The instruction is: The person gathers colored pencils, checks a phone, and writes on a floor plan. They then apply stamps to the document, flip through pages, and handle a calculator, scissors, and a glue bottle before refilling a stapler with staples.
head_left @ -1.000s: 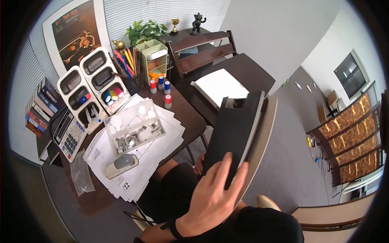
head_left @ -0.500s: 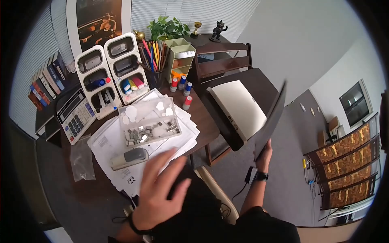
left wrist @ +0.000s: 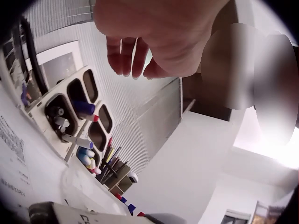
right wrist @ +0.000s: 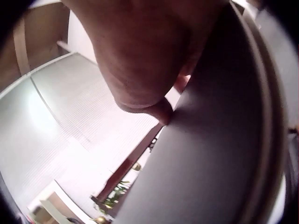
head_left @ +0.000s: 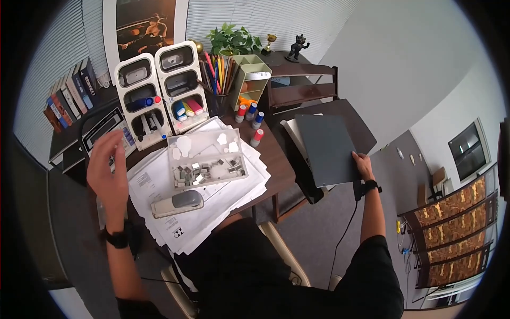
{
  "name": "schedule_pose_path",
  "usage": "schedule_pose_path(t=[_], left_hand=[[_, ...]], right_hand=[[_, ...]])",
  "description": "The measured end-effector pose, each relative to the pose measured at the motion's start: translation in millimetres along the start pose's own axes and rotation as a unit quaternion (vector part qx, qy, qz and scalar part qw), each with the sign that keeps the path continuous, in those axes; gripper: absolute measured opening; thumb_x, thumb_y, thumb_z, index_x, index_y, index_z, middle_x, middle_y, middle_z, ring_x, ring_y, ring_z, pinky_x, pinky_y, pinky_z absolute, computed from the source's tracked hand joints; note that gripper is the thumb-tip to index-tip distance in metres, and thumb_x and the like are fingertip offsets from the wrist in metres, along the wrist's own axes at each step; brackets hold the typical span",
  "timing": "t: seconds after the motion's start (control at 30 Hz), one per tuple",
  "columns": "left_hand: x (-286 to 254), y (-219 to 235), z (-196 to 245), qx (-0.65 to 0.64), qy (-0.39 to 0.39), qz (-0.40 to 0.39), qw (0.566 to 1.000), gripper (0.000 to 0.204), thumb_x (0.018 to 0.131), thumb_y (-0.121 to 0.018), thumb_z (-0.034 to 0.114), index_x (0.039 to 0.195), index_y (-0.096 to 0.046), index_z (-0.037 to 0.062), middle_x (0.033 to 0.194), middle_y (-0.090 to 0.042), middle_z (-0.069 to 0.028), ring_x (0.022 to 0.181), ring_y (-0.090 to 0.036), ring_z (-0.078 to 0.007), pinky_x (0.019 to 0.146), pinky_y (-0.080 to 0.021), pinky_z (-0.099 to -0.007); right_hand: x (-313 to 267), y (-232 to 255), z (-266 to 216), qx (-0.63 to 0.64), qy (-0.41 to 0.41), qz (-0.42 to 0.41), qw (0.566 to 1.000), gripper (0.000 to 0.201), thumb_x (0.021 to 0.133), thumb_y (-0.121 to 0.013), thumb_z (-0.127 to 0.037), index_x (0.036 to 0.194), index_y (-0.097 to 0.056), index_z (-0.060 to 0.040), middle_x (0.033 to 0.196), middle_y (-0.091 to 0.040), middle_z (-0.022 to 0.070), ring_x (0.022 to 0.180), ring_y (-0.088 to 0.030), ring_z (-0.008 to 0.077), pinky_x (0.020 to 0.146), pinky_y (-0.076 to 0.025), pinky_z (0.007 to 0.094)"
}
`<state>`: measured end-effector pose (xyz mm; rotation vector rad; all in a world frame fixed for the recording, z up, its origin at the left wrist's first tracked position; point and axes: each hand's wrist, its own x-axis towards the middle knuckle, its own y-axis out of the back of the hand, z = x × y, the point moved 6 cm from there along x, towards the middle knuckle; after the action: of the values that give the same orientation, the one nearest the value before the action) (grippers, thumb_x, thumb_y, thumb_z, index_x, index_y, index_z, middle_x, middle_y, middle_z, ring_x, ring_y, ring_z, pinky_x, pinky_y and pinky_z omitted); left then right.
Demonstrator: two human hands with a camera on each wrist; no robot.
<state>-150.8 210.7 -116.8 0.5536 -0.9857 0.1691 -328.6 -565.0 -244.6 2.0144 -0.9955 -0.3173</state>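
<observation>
My right hand [head_left: 363, 166] grips the lower right edge of a dark grey file folder [head_left: 328, 149], its thumb on the flat face. In the right wrist view the folder [right wrist: 205, 149] fills the right side, with the thumb pressed at its edge. The folder overlaps a white file folder [head_left: 293, 135] lying on the dark chair seat [head_left: 357, 119]. My left hand [head_left: 109, 173] is raised at the desk's left side with relaxed fingers and holds nothing. It partly hides the calculator [head_left: 103, 127]. From the left wrist, the hand's fingers [left wrist: 122, 58] hang loosely.
Papers [head_left: 146, 186] lie on the desk under a stapler [head_left: 178, 204] and a clear tray [head_left: 207, 183] of small metal pieces. Behind stand a white organizer [head_left: 159, 87], a pencil cup [head_left: 218, 101] and several small stamps [head_left: 256, 138]. A cable [head_left: 340, 247] hangs from the right wrist.
The dark grey folder has moved from my lap over to the chair, turning flat face up. My left hand has let go of it and swung left across the desk to the calculator.
</observation>
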Motion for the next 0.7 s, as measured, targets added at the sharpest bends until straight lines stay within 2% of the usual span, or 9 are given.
schedule_pose_path(t=[0.07, 0.17, 0.2, 0.27, 0.4, 0.47, 0.57, 0.6, 0.7], left_hand=[[5, -4, -21, -0.115, 0.044, 0.046, 0.991, 0.021, 0.096, -0.059, -0.003, 0.116, -0.066, -0.006, 0.123, -0.065, -0.0133, 0.101, -0.062, -0.0175, 0.087, -0.05, -0.0293], [13, -9, -26, -0.168, 0.063, 0.042, 0.983, 0.02, 0.098, -0.059, -0.002, 0.116, -0.067, -0.0056, 0.122, -0.065, -0.0119, 0.094, -0.06, -0.0134, 0.082, -0.05, -0.0274], [14, -13, -28, -0.187, 0.07, 0.049, 0.979, 0.021, 0.098, -0.058, -0.002, 0.116, -0.067, -0.0053, 0.121, -0.065, -0.0121, 0.089, -0.058, -0.0107, 0.075, -0.049, -0.0241], [15, -18, -29, -0.208, 0.079, 0.042, 0.974, 0.021, 0.097, -0.057, -0.003, 0.116, -0.067, -0.0051, 0.12, -0.065, -0.0121, 0.087, -0.058, -0.0105, 0.071, -0.048, -0.0233], [15, -34, -28, -0.258, 0.083, 0.051, 0.961, 0.02, 0.097, -0.055, -0.006, 0.113, -0.067, -0.0051, 0.113, -0.065, -0.0131, 0.078, -0.061, -0.0108, 0.06, -0.046, -0.0222], [11, -40, -33, -0.301, 0.092, 0.082, 0.946, 0.019, 0.096, -0.054, -0.007, 0.109, -0.067, -0.0061, 0.108, -0.065, -0.0141, 0.072, -0.063, -0.0124, 0.058, -0.047, -0.0227], [11, -42, -42, -0.289, 0.059, 0.117, 0.948, 0.018, 0.095, -0.054, -0.009, 0.107, -0.067, -0.0068, 0.108, -0.065, -0.0143, 0.072, -0.063, -0.0127, 0.059, -0.048, -0.0231], [12, -42, -42, -0.278, 0.049, 0.123, 0.952, 0.019, 0.094, -0.053, -0.011, 0.105, -0.067, -0.0068, 0.108, -0.065, -0.0146, 0.072, -0.063, -0.013, 0.061, -0.049, -0.0233], [13, -43, -45, -0.213, 0.008, 0.099, 0.972, 0.02, 0.093, -0.052, -0.012, 0.103, -0.068, -0.0062, 0.108, -0.065, -0.0145, 0.071, -0.062, -0.0135, 0.062, -0.049, -0.0237]], right_hand=[[9, -1, -10, -0.054, 0.03, -0.024, 0.998, 0.055, 0.091, -0.067, -0.047, 0.099, -0.073, 0.007, 0.086, -0.073, 0.0183, 0.084, -0.07, 0.025, 0.078, -0.053, 0.0379], [30, -22, 3, -0.157, 0.048, -0.047, 0.985, 0.056, 0.092, -0.063, -0.05, 0.111, -0.072, 0.0018, 0.105, -0.073, 0.0225, 0.101, -0.069, 0.0357, 0.095, -0.051, 0.0404], [39, -30, 7, -0.155, 0.052, -0.05, 0.985, 0.056, 0.092, -0.063, -0.05, 0.111, -0.072, 0.0018, 0.105, -0.073, 0.0225, 0.101, -0.069, 0.0357, 0.095, -0.051, 0.0404], [48, -39, 21, -0.137, 0.045, -0.035, 0.989, 0.063, 0.092, -0.063, -0.052, 0.131, -0.063, -0.0028, 0.128, -0.064, 0.0252, 0.12, -0.06, 0.0396, 0.104, -0.046, 0.0462], [23, -50, -14, -0.218, -0.009, 0.015, 0.976, 0.078, 0.09, -0.064, -0.058, 0.146, -0.047, -0.0064, 0.147, -0.047, 0.0261, 0.136, -0.046, 0.0417, 0.108, -0.04, 0.0532], [0, -68, -57, -0.206, 0.116, -0.044, 0.971, 0.089, 0.088, -0.064, -0.063, 0.153, -0.036, -0.0105, 0.157, -0.032, 0.0261, 0.144, -0.032, 0.0439, 0.111, -0.035, 0.0592], [-50, -91, -106, -0.222, 0.203, -0.116, 0.947, 0.088, 0.086, -0.064, -0.065, 0.154, -0.037, -0.0147, 0.157, -0.032, 0.0269, 0.145, -0.03, 0.045, 0.114, -0.033, 0.0582], [-57, -102, -105, -0.206, 0.202, -0.176, 0.941, 0.086, 0.087, -0.063, -0.064, 0.156, -0.033, -0.0216, 0.16, -0.026, 0.0279, 0.148, -0.022, 0.0478, 0.115, -0.028, 0.0626], [-72, -109, -107, -0.248, 0.189, -0.197, 0.93, 0.083, 0.09, -0.061, -0.063, 0.157, -0.031, -0.0254, 0.162, -0.019, 0.0274, 0.149, -0.016, 0.0497, 0.114, -0.024, 0.0676]])
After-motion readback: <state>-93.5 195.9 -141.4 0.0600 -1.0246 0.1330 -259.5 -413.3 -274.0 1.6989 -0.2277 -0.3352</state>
